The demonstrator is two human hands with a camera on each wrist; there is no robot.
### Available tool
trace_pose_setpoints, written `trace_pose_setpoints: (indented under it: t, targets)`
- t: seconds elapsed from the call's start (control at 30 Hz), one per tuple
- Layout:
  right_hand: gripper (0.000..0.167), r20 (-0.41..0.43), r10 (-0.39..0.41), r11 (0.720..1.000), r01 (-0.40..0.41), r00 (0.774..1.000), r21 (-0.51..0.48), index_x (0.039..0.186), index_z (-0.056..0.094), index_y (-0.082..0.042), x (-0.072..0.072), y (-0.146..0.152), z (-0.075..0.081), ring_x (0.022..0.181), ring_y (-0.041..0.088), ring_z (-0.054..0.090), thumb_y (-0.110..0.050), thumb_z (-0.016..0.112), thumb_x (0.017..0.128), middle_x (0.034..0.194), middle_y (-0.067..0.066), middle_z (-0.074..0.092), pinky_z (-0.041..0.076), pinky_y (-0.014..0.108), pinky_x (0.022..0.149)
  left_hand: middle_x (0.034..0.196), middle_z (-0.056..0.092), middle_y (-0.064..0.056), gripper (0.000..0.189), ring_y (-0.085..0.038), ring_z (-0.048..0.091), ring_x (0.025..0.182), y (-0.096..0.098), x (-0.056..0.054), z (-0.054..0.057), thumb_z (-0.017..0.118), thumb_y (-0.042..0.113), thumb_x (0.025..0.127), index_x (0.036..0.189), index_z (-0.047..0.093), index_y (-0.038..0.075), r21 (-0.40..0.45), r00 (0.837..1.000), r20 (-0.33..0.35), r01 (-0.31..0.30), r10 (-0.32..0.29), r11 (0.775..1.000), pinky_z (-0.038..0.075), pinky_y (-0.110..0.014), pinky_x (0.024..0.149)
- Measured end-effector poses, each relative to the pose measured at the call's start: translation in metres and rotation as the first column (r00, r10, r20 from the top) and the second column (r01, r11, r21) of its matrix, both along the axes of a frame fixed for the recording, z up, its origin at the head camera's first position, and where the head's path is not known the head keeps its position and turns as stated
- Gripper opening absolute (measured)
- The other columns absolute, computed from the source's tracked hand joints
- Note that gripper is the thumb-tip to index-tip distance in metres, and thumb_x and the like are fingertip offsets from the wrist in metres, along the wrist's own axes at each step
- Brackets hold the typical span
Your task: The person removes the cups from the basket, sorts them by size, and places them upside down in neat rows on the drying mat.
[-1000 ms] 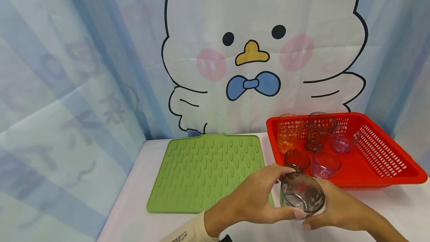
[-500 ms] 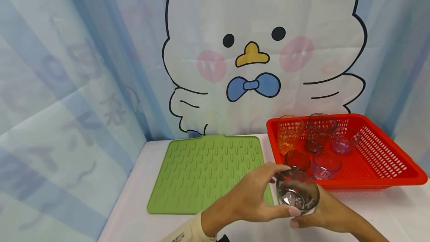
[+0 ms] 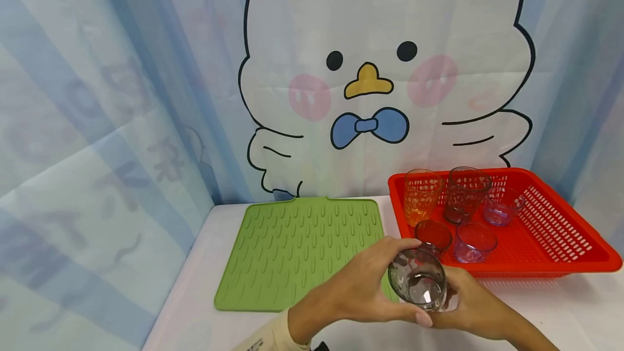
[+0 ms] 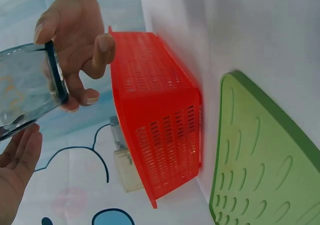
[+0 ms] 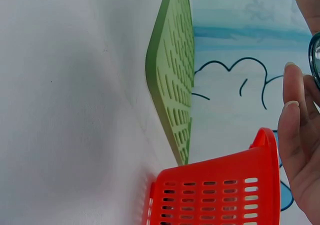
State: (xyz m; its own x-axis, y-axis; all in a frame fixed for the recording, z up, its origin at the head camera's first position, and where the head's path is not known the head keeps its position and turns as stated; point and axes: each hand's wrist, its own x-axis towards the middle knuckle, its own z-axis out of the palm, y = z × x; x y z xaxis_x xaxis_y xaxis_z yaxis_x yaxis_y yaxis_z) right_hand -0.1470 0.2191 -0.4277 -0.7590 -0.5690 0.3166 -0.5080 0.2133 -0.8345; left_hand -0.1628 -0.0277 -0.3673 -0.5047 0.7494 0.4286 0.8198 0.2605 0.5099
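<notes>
A smoky grey drinking glass (image 3: 418, 280) is held in the air between both hands, its mouth facing up toward the head camera and tilted. My left hand (image 3: 358, 286) grips it from the left, thumb on the near side and fingers on the far side. From the right, my right hand (image 3: 475, 305) holds the glass near its base. In the left wrist view the thick base of the glass (image 4: 55, 72) lies by the right hand's thumb and fingers. Only the edge of the glass (image 5: 315, 60) shows in the right wrist view.
A red perforated basket (image 3: 551, 264) stands at the right with several glasses in it, among them an amber glass (image 3: 420, 199) and a purple cup (image 3: 475, 242). A green ridged mat (image 3: 302, 253) lies left of it on the white table. A printed curtain hangs behind.
The glass has shifted left and turned, its mouth now leaning more to the left. Both hands have moved with it, the right one further left. The basket's glasses stay in place.
</notes>
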Motion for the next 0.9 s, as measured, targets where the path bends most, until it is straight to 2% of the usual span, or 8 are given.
trace_pose_setpoints:
  t: [0.1, 0.27, 0.43, 0.57, 0.7, 0.77, 0.9]
  targets:
    - [0.050, -0.024, -0.019, 1.000, 0.019, 1.000, 0.010, 0.129, 0.061, -0.012, 0.000, 0.000, 0.000, 0.090, 0.013, 0.065, -0.004, 0.076, 0.082, 0.111, -0.002, 0.068, 0.057, 0.027, 0.069, 0.133, 0.054, 0.001, 0.098, -0.004, 0.051, 0.120, -0.003, 0.001, 0.000, 0.090, 0.037, 0.072, 0.151, 0.035, 0.021, -0.001, 1.000, 0.008, -0.007, 0.008, 1.000, 0.045, -0.014, 0.099]
    - [0.054, -0.032, -0.037, 0.999, 0.038, 0.999, 0.021, 0.132, 0.060, -0.011, 0.001, 0.001, 0.003, 0.089, 0.014, 0.065, -0.004, 0.078, 0.082, 0.109, -0.001, 0.067, 0.057, 0.027, 0.068, 0.133, 0.053, 0.001, 0.092, -0.003, 0.052, 0.118, -0.008, 0.002, -0.002, 0.089, 0.035, 0.075, 0.149, 0.036, 0.022, 0.015, 0.999, 0.050, -0.003, 0.002, 1.000, 0.046, -0.013, 0.096]
    - [0.051, 0.001, -0.083, 0.996, 0.083, 0.997, 0.046, 0.128, 0.062, -0.015, 0.002, 0.004, 0.007, 0.086, 0.012, 0.063, -0.006, 0.079, 0.082, 0.105, -0.003, 0.067, 0.056, 0.027, 0.067, 0.127, 0.057, 0.003, 0.081, 0.001, 0.054, 0.112, -0.013, 0.000, -0.005, 0.088, 0.035, 0.076, 0.142, 0.043, 0.018, 0.026, 0.999, 0.039, -0.032, 0.031, 0.999, 0.046, -0.009, 0.092]
    - [0.049, -0.017, -0.108, 0.993, 0.109, 0.994, 0.045, 0.125, 0.062, -0.014, 0.002, 0.006, 0.009, 0.077, 0.012, 0.062, -0.005, 0.080, 0.081, 0.098, -0.003, 0.066, 0.054, 0.027, 0.062, 0.123, 0.061, 0.004, 0.076, 0.002, 0.056, 0.108, -0.017, -0.001, -0.008, 0.087, 0.037, 0.077, 0.138, 0.048, 0.013, 0.014, 0.997, 0.028, -0.069, 0.068, 0.998, 0.045, -0.007, 0.091]
    - [0.049, 0.006, -0.128, 0.991, 0.127, 0.992, 0.033, 0.125, 0.060, -0.011, 0.002, 0.008, 0.012, 0.068, 0.012, 0.062, -0.002, 0.080, 0.081, 0.092, -0.002, 0.065, 0.052, 0.027, 0.056, 0.122, 0.063, 0.005, 0.070, 0.001, 0.057, 0.107, -0.022, -0.003, -0.010, 0.084, 0.039, 0.080, 0.136, 0.051, 0.012, 0.002, 0.993, 0.056, -0.102, 0.101, 0.995, 0.047, -0.010, 0.091]
    - [0.049, 0.027, -0.133, 0.991, 0.132, 0.991, 0.024, 0.126, 0.059, -0.010, 0.002, 0.008, 0.013, 0.067, 0.014, 0.063, -0.001, 0.079, 0.082, 0.092, -0.002, 0.066, 0.053, 0.028, 0.056, 0.123, 0.063, 0.005, 0.069, 0.000, 0.058, 0.107, -0.023, -0.003, -0.011, 0.083, 0.040, 0.082, 0.136, 0.051, 0.013, -0.003, 0.990, 0.083, -0.113, 0.113, 0.994, 0.048, -0.011, 0.091]
    - [0.052, 0.006, -0.144, 0.990, 0.144, 0.989, 0.004, 0.128, 0.057, -0.009, 0.004, 0.009, 0.013, 0.070, 0.015, 0.067, 0.004, 0.076, 0.082, 0.097, -0.004, 0.069, 0.054, 0.028, 0.057, 0.127, 0.063, 0.004, 0.068, -0.002, 0.059, 0.110, -0.025, -0.003, -0.014, 0.082, 0.041, 0.083, 0.137, 0.052, 0.012, -0.022, 0.985, 0.114, -0.126, 0.127, 0.992, 0.049, -0.013, 0.091]
